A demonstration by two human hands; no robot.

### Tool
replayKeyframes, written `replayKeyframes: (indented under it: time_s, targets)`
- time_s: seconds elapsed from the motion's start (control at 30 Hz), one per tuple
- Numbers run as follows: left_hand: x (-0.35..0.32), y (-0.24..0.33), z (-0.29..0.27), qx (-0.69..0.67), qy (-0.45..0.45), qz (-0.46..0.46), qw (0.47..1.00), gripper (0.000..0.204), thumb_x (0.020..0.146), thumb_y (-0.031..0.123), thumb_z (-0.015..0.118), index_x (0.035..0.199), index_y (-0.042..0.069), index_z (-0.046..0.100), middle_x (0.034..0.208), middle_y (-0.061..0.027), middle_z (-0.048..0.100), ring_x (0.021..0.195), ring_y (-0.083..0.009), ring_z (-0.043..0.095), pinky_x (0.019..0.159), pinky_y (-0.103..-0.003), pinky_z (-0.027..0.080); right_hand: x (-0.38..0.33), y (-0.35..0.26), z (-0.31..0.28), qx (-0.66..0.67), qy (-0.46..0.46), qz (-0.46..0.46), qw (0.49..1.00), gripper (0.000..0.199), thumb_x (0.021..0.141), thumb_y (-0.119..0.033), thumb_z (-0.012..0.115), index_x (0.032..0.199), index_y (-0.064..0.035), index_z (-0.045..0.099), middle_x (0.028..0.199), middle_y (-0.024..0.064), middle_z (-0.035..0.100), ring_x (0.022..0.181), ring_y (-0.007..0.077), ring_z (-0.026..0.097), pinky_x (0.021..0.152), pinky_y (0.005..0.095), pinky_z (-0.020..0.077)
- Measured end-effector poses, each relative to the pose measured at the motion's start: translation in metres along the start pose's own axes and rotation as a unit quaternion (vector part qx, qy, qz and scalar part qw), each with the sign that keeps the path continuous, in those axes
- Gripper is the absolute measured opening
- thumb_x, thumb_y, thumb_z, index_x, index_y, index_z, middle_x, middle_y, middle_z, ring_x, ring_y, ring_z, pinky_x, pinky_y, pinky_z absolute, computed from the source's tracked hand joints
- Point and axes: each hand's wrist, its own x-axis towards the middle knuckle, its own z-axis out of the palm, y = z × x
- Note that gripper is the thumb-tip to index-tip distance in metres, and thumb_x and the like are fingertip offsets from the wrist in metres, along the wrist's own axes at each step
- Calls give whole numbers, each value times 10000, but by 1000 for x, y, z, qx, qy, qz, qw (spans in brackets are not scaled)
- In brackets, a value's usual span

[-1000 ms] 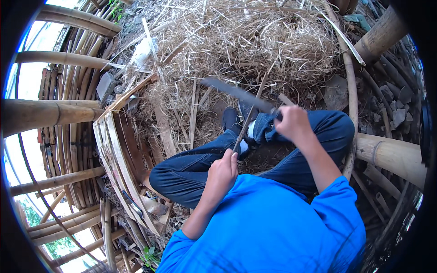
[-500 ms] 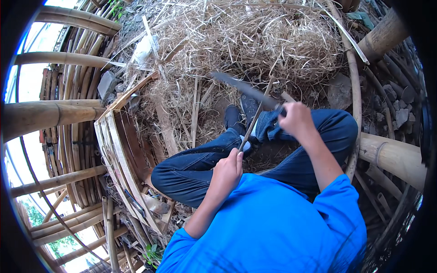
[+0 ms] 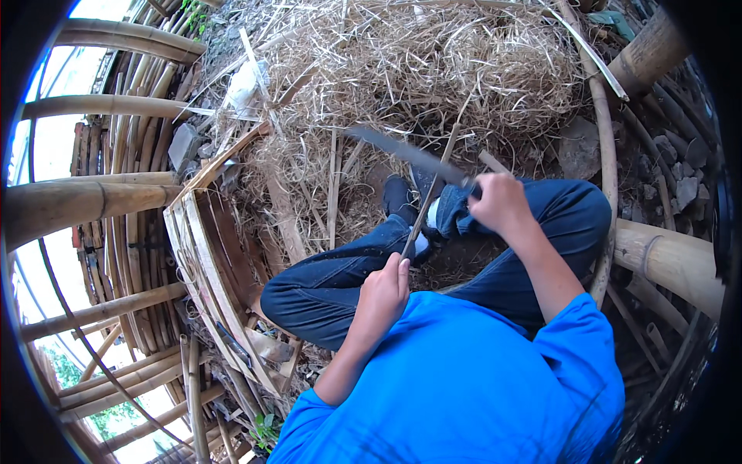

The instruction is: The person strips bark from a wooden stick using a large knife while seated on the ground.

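Observation:
My left hand (image 3: 385,292) is closed round the near end of a thin bamboo strip (image 3: 430,198), which slants up and away between my crossed legs. In my right hand (image 3: 498,203) is the handle of a long machete (image 3: 406,149), its dark blade pointing to the far left. The blade crosses the strip at about its middle; whether its edge touches the strip I cannot tell. Part of the handle is hidden by my fingers. Both hands are above my lap, over dark blue jeans (image 3: 325,290).
A heap of dry bamboo shavings (image 3: 495,62) lies beyond my feet. To my left stands a wooden crate (image 3: 202,255), with a bamboo pole fence (image 3: 127,209) behind it. On the right are a thick bamboo pole (image 3: 668,263), a long thin pole (image 3: 601,155) and broken stones (image 3: 684,189).
The machete and my right hand have shifted slightly to the left. The strip's far end has tilted a little further up and left. My left hand keeps its hold.

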Motion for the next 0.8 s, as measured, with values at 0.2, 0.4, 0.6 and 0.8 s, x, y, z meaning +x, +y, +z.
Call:
replayKeyframes:
  time_s: [0.2,0.4,0.6,0.8]
  targets:
    - [-12,5,-15,12,-11,-4,1000,222,1010,203,423,922,7,481,617,-249,515,634,-462,556,553,-505,386,49,59,-14,-45,28,178,983,226,774,-250,630,810,-37,696,810,221,680,836,395,665,778,484,536]
    - [1,4,-6,-144,18,6,989,260,1018,223,419,892,3,478,585,-219,489,537,-402,535,520,-461,399,4,53,-10,52,61,148,986,213,786,-228,636,787,-21,683,760,233,659,796,418,648,727,483,519]
    - [12,1,-6,-190,-16,21,981,281,1027,231,399,898,-8,472,605,-199,476,544,-354,503,542,-421,391,-36,19,16,247,120,51,960,202,780,-185,667,781,16,671,701,227,638,710,403,643,621,433,506]
    - [14,13,-3,-55,-12,13,998,252,1019,239,402,944,13,483,639,-240,571,645,-465,574,566,-516,418,-52,-21,10,87,-20,-50,995,168,668,-217,695,741,-66,682,680,185,651,691,373,656,670,461,535]
